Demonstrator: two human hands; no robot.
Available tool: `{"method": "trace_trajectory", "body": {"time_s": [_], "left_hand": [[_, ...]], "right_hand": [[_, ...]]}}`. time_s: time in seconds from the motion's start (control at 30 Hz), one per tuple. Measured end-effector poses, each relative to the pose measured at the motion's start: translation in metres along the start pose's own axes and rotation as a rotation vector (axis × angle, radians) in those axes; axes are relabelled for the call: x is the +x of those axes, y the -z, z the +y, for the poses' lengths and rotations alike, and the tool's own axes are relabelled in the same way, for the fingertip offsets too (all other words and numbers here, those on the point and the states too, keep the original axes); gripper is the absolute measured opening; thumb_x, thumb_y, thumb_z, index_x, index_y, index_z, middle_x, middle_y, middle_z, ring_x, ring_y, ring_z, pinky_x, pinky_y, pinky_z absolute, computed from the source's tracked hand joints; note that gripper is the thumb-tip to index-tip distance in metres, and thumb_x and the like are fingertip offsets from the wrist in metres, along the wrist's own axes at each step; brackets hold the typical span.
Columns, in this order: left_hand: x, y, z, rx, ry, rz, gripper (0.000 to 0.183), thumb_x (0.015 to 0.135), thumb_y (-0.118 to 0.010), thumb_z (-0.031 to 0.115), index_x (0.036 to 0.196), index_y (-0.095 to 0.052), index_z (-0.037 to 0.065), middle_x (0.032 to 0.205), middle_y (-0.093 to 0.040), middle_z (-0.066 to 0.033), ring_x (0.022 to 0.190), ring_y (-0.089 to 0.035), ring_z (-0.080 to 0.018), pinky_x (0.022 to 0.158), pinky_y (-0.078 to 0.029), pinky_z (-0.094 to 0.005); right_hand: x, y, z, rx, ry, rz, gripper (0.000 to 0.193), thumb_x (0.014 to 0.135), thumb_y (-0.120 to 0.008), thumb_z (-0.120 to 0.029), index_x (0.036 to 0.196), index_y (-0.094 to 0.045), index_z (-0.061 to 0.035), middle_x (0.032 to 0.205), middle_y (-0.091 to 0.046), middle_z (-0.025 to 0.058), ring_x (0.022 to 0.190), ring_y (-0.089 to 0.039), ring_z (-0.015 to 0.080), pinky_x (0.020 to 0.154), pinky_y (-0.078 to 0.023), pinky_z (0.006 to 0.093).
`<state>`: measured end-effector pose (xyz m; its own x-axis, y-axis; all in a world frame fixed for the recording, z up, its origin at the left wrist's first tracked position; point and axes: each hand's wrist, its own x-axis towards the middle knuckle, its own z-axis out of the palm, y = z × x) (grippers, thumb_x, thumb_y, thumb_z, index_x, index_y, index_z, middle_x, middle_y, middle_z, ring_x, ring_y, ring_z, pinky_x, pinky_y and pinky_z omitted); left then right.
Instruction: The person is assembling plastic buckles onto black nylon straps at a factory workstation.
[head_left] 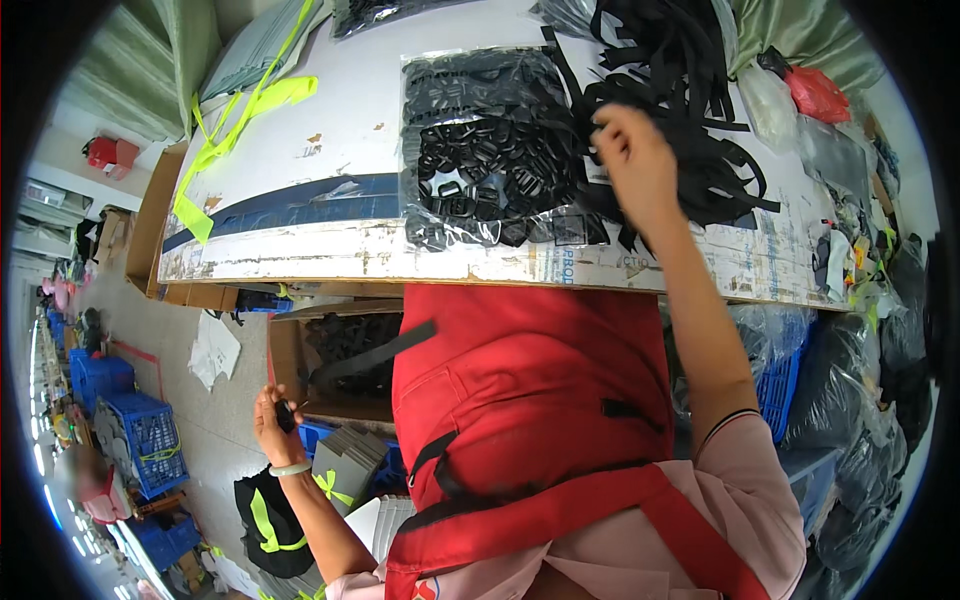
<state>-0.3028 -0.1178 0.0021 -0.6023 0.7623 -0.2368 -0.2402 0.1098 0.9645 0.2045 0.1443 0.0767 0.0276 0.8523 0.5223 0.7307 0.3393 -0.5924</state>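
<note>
My left hand (pixel 272 428), low at the left beside the table, is closed round a small black piece (pixel 286 416), perhaps a buckle; its exact shape is hidden by the fingers. Close by, a black webbing strap (pixel 385 352) hangs blurred over an open cardboard box (pixel 285 355) of dark pieces. My right hand (pixel 638 160) is above a pile of black straps (pixel 705 165) on the table. Its fingers are bent and smeared by motion, so a grip on a strap cannot be told. Left of it lies a clear bag (pixel 410 150) with many black plastic buckles (pixel 480 165).
The white, worn tabletop (pixel 345 130) carries a dark blue strip (pixel 300 207) and a neon yellow ribbon (pixel 235 135). A red apron (pixel 530 380) covers my front. Blue crates (pixel 145 445) stand on the floor at the left; plastic bags (pixel 840 370) crowd the right.
</note>
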Motion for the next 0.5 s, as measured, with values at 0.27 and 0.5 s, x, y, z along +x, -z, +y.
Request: {"method": "trace_trajectory", "body": {"time_s": [0.27, 0.5], "left_hand": [[-0.03, -0.104, -0.042, -0.2, 0.436, -0.414, 0.029, 0.095, -0.053, 0.013, 0.124, -0.05, 0.01, 0.097, -0.064, -0.0103, 0.07, -0.06, -0.0153, 0.042, -0.04, -0.0187], [-0.052, -0.182, -0.041, -0.114, 0.375, -0.628, 0.014, 0.095, -0.053, 0.009, 0.107, -0.053, 0.005, 0.074, -0.064, -0.0089, 0.047, -0.052, -0.0105, 0.034, -0.031, -0.0186]], "right_hand": [[0.036, 0.013, 0.066, -0.271, 0.145, 0.004, 0.012, 0.074, -0.071, -0.009, 0.082, -0.063, -0.0051, 0.098, -0.06, 0.0071, 0.098, -0.053, 0.0283, 0.09, -0.042, 0.0352], [-0.028, 0.071, -0.036, 0.741, -0.066, -0.147, 0.018, 0.086, -0.055, 0.0, 0.103, -0.051, -0.002, 0.101, -0.065, 0.015, 0.1, -0.06, 0.021, 0.09, -0.045, 0.033]]}}
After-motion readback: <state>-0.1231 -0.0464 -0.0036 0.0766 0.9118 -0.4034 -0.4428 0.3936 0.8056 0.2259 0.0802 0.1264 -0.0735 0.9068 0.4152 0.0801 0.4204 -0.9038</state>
